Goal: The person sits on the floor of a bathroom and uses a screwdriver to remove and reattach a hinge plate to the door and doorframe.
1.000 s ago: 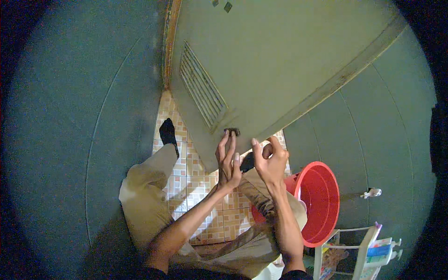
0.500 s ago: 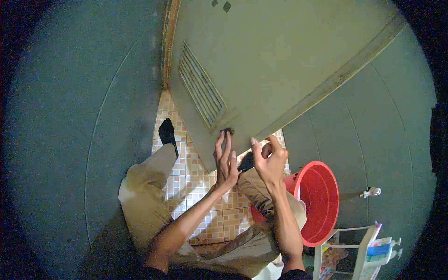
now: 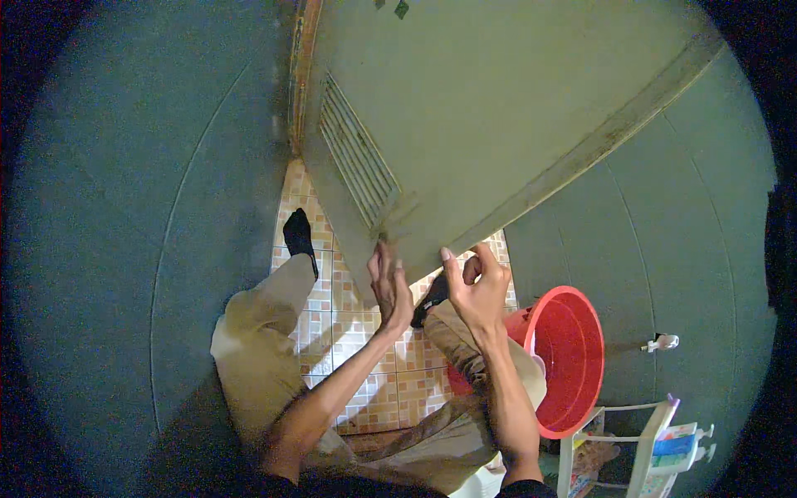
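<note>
A pale, cream-coloured door [image 3: 506,108] with a slatted vent [image 3: 359,153] low on its face stands at an angle in front of me. Near the vent's lower end, my left hand [image 3: 390,290] rests its outstretched fingertips against the panel, thumb apart. A small dark patch shows at those fingertips; whether it is shadow or dirt I cannot tell. Beside it, my right hand [image 3: 480,290] grips the door's edge, thumb on the face and fingers bent round the side. Faint dark smudges mark the panel above my left hand.
A red bucket [image 3: 573,365] stands by my right knee. Farther right are a wall tap [image 3: 662,342] and a white rack [image 3: 656,448] with pump bottles. Green-grey walls rise on both sides. My black-socked feet are on the tiled floor [image 3: 349,340], one partly behind the door.
My left hand has slid left and slightly down across the panel, its fingers drawing closer together. The right hand's thumb has shifted slightly left, still at the door edge.
</note>
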A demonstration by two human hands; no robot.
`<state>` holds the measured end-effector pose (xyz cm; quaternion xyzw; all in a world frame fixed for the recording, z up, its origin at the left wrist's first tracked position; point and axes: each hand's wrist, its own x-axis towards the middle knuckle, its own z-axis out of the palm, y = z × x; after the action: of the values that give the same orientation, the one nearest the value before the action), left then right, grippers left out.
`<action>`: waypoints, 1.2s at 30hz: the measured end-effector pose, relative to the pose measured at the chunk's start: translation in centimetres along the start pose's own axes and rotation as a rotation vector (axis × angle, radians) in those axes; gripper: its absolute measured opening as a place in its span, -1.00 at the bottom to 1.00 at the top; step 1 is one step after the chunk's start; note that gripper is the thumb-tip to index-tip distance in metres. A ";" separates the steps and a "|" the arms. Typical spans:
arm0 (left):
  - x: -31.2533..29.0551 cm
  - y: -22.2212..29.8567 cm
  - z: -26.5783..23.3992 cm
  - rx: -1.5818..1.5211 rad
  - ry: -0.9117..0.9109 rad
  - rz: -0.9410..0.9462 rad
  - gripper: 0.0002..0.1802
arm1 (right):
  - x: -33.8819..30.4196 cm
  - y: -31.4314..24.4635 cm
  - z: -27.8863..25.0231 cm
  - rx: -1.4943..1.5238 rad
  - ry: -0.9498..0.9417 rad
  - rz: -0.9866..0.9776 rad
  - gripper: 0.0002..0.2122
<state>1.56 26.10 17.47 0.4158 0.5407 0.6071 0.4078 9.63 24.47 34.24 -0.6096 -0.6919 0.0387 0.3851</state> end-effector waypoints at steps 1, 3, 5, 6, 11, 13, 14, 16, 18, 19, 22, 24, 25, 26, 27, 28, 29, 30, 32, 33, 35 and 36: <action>0.2 1.9 -0.4 -0.016 -0.009 0.107 -0.27 | 0.1 -0.2 0.1 0.004 -0.001 0.002 -0.78; 0.3 4.8 -0.8 0.020 -0.011 0.257 -0.27 | 0.2 -0.5 0.3 0.015 0.003 0.000 -0.78; 0.0 6.5 -0.7 0.052 -0.021 0.399 -0.27 | 0.2 -0.3 0.3 0.016 0.005 0.004 -0.78; -0.2 7.0 -0.5 0.019 -0.026 0.429 -0.25 | 0.2 -0.1 0.3 0.013 0.009 0.018 -0.78; 0.4 5.6 -1.3 0.073 -0.065 0.485 -0.24 | 0.2 -0.2 0.5 0.013 0.019 0.012 -0.78; 0.2 4.2 -0.9 0.064 -0.066 0.465 -0.25 | 0.1 -0.1 0.2 0.004 0.009 0.029 -0.77; 0.1 3.4 -1.0 0.052 -0.050 0.386 -0.27 | 0.1 -0.2 0.2 0.006 0.010 0.029 -0.77; 0.4 0.3 -0.7 0.061 0.004 0.228 -0.28 | 0.2 -0.3 0.2 0.017 0.014 0.019 -0.78; 1.3 -4.1 -1.1 0.042 -0.026 -0.035 -0.29 | 0.4 -0.7 0.5 0.028 0.016 0.007 -0.77; 1.5 -5.1 -1.2 0.016 -0.066 -0.305 -0.30 | 0.4 -0.7 0.4 0.028 0.017 0.001 -0.77; 0.9 -3.6 -0.8 0.030 -0.012 -0.239 -0.33 | 0.5 -0.9 0.1 0.020 -0.012 0.021 -0.77; 0.1 0.1 -0.7 0.105 -0.013 0.031 -0.33 | 0.1 -0.2 0.1 0.012 -0.003 0.021 -0.77; 0.1 1.9 -0.7 0.109 -0.011 0.032 -0.33 | 0.2 -0.2 0.1 0.014 0.009 0.009 -0.77; 0.2 3.2 -0.8 0.090 0.010 0.194 -0.32 | 0.2 -0.2 0.4 0.021 0.008 0.007 -0.77; 0.0 4.3 -0.6 0.061 0.025 0.351 -0.32 | 0.1 -0.1 0.3 0.018 0.006 0.011 -0.77; -0.2 5.4 -0.5 0.056 0.024 0.349 -0.32 | 0.1 0.0 0.2 0.015 0.005 0.017 -0.77; -0.3 6.4 -0.7 0.039 -0.007 0.470 -0.30 | 0.1 0.0 0.2 0.015 0.004 0.016 -0.77; -0.4 6.7 -0.7 0.021 -0.039 0.590 -0.29 | 0.1 0.0 0.2 0.011 0.007 0.009 -0.77; -0.4 6.4 -0.8 0.037 -0.053 0.595 -0.28 | 0.1 -0.2 0.2 0.010 0.009 0.001 -0.77; -0.4 6.0 -0.9 0.055 -0.066 0.602 -0.26 | 0.1 -0.3 0.2 0.013 0.007 0.008 -0.77; -0.2 4.3 -0.9 0.081 -0.059 0.595 -0.28 | 0.1 -0.3 0.3 0.013 0.004 0.016 -0.77; 0.0 3.6 -0.9 0.076 -0.031 0.517 -0.29 | 0.1 -0.2 0.4 0.011 0.008 0.007 -0.77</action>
<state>0.53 25.54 20.97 0.5642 0.4326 0.6641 0.2315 9.25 24.69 34.08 -0.6099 -0.6880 0.0411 0.3910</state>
